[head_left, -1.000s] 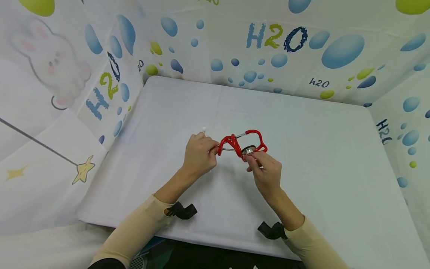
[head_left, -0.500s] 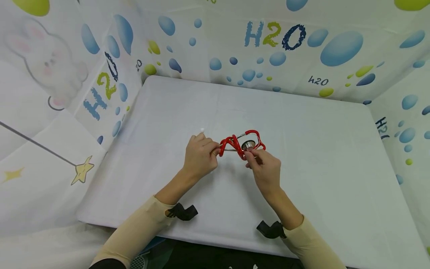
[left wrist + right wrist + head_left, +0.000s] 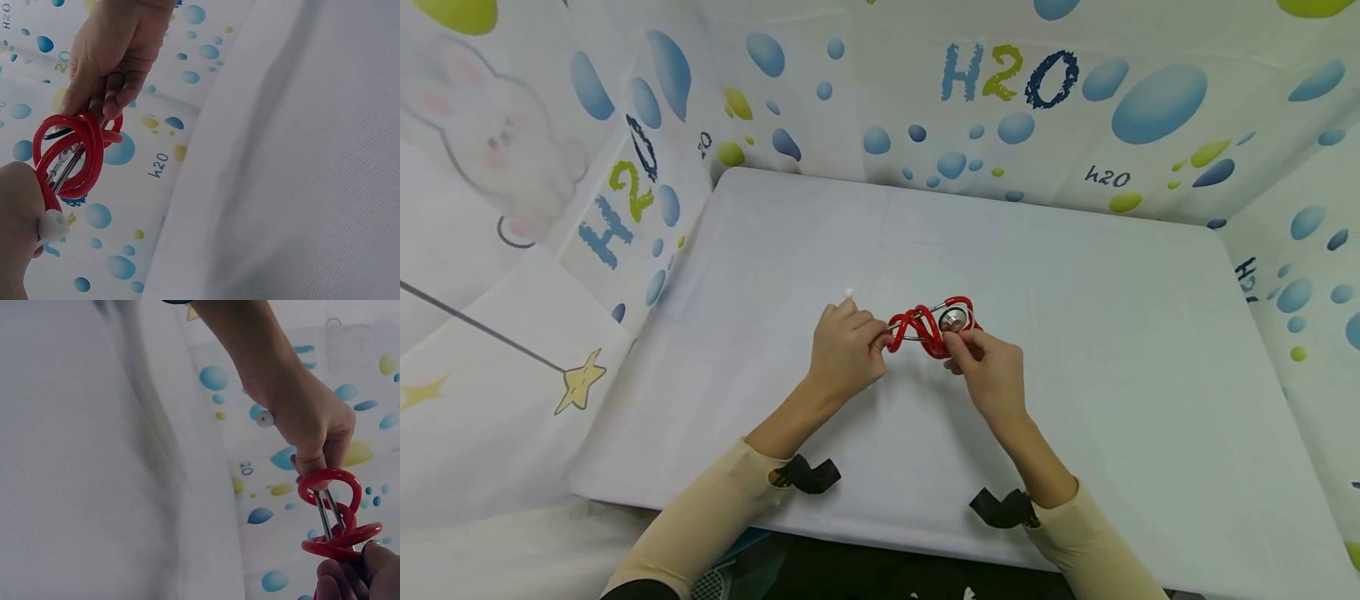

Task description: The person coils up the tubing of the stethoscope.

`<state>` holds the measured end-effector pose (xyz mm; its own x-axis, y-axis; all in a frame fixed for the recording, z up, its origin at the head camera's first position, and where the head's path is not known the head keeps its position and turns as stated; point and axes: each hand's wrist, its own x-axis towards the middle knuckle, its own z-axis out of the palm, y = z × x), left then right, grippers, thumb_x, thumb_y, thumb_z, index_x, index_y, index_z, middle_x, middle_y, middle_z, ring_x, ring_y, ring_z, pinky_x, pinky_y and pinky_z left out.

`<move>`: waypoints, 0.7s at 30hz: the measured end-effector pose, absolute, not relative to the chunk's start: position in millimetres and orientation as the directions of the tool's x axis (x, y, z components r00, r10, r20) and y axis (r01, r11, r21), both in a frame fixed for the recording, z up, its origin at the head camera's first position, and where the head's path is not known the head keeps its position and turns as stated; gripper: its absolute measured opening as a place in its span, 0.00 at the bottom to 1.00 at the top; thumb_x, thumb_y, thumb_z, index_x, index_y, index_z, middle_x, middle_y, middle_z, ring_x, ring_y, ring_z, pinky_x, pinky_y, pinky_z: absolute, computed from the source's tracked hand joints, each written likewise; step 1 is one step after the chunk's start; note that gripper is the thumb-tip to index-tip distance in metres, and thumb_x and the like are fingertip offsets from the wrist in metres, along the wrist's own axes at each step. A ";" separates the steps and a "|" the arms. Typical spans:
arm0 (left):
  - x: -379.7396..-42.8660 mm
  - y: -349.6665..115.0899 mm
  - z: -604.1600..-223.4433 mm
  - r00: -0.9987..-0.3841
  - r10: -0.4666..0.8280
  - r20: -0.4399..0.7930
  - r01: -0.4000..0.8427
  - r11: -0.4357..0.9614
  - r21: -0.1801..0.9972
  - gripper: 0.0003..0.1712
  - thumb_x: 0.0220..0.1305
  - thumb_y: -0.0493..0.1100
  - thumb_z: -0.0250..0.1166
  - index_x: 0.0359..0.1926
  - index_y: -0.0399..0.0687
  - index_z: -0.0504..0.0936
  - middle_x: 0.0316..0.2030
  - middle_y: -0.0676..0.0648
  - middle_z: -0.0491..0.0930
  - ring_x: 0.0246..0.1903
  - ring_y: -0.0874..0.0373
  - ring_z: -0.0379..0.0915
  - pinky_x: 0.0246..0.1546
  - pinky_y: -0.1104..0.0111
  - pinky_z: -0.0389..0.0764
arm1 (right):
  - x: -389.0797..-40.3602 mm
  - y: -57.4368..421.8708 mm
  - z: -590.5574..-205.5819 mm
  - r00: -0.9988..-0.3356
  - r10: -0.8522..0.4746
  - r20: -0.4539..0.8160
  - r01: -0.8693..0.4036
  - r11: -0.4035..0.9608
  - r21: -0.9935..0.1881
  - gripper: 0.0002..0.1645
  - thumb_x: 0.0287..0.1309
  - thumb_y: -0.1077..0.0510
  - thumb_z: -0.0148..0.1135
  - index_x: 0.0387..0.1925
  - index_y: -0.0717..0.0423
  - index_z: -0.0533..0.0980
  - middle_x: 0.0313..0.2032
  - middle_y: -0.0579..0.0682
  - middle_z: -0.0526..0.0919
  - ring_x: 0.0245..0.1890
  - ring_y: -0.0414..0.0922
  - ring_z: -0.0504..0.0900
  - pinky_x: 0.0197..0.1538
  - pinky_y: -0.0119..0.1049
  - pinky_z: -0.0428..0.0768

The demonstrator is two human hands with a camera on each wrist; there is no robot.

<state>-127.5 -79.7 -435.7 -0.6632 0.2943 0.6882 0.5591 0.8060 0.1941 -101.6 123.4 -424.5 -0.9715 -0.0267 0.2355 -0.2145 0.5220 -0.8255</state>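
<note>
A stethoscope with red tubing [image 3: 95, 153] is held in both hands above the white table, its tubing wound in loops around the metal ear tubes [image 3: 324, 519]. My left hand [image 3: 846, 348] grips the ear-tube end. A pale ear tip [image 3: 54, 225] pokes out from that hand, and in the right wrist view an ear tip [image 3: 265, 419] shows by its wrist. At the other end, my right hand [image 3: 995, 373] pinches the tubing beside the round metal chest piece [image 3: 953, 320], thumb against fingers. Fingers partly hide the tubing under the chest piece.
A white-covered table [image 3: 1112, 350] spreads beneath both hands. Patterned curtains [image 3: 865, 100] with blue and green drops stand along its back and sides. Black curved pieces [image 3: 808, 475] sit at the wrists, by the beige sleeves [image 3: 715, 500].
The right hand has shifted slightly left, and the chest piece has turned to face up more. The open red loop at the right has shrunk. The left hand keeps its grip.
</note>
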 end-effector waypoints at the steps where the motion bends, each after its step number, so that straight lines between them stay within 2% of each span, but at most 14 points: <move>1: -127.3 -79.7 -435.9 -0.665 0.294 0.686 0.556 0.808 0.193 0.07 0.50 0.40 0.61 0.19 0.47 0.83 0.17 0.52 0.78 0.21 0.58 0.61 0.22 0.66 0.58 | -101.9 123.6 -423.6 -0.975 -0.033 0.219 -0.204 0.520 -0.829 0.20 0.53 0.43 0.57 0.30 0.57 0.80 0.23 0.49 0.84 0.19 0.38 0.81 0.27 0.26 0.78; 8: -127.1 -80.2 -439.8 -0.680 0.273 0.680 0.526 0.828 0.193 0.07 0.50 0.39 0.61 0.19 0.47 0.82 0.17 0.52 0.78 0.21 0.57 0.61 0.23 0.66 0.58 | -107.9 125.3 -421.2 -0.991 -0.085 0.105 -0.134 0.499 -0.856 0.18 0.51 0.44 0.60 0.28 0.56 0.80 0.24 0.49 0.84 0.22 0.37 0.82 0.30 0.26 0.79; 16: -129.7 -81.4 -444.0 -0.699 0.270 0.662 0.519 0.829 0.210 0.08 0.51 0.40 0.61 0.19 0.46 0.82 0.17 0.52 0.78 0.21 0.57 0.60 0.23 0.67 0.57 | -114.6 124.3 -427.2 -0.996 -0.074 0.047 -0.075 0.449 -0.891 0.17 0.49 0.46 0.62 0.28 0.57 0.79 0.25 0.51 0.84 0.24 0.39 0.83 0.31 0.28 0.79; 21: -129.0 -81.6 -446.9 -0.696 0.270 0.665 0.513 0.835 0.198 0.06 0.49 0.39 0.62 0.19 0.46 0.82 0.17 0.52 0.78 0.21 0.57 0.60 0.23 0.67 0.56 | -118.2 124.0 -424.7 -0.995 -0.095 -0.043 -0.009 0.489 -0.872 0.16 0.51 0.48 0.61 0.29 0.58 0.79 0.26 0.52 0.83 0.24 0.41 0.83 0.30 0.29 0.80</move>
